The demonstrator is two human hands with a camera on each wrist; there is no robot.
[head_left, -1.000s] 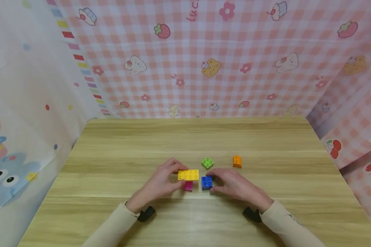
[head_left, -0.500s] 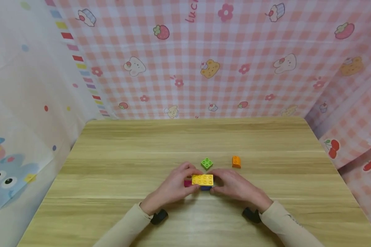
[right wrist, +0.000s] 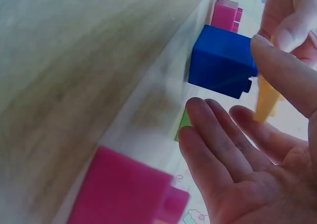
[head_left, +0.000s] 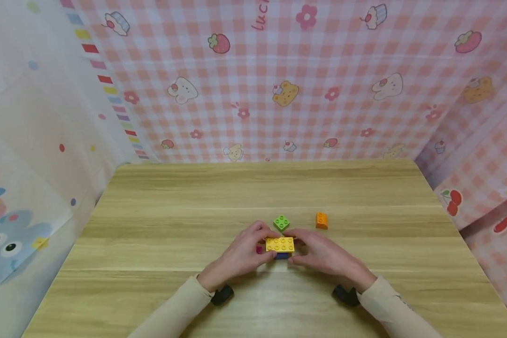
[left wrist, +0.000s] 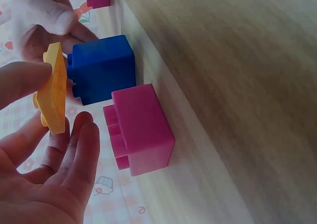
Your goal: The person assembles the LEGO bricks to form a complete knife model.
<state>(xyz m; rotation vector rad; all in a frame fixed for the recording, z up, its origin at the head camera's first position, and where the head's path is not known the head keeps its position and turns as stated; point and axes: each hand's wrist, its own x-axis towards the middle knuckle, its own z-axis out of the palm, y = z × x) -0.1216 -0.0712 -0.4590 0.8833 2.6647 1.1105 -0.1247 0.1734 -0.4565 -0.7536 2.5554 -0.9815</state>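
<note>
My left hand pinches a yellow building plate with two rows of studs between thumb and fingers. Tilted, it hovers just over the studs of the blue brick, with a narrow gap showing in the left wrist view. On the blue brick's other side, my right hand curls around it, thumb at the near side and index finger at the far side. A magenta brick stands beside the blue one, under my left hand. A second magenta brick stands by my right palm, hidden in the head view.
Behind the hands lie a green brick with studs up and an orange brick with a curved side. The wooden table ends at a pink checked cloth at the back.
My left hand has carried the yellow plate to the right, from above the magenta brick to above the blue one. The right hand stays beside the blue brick.
</note>
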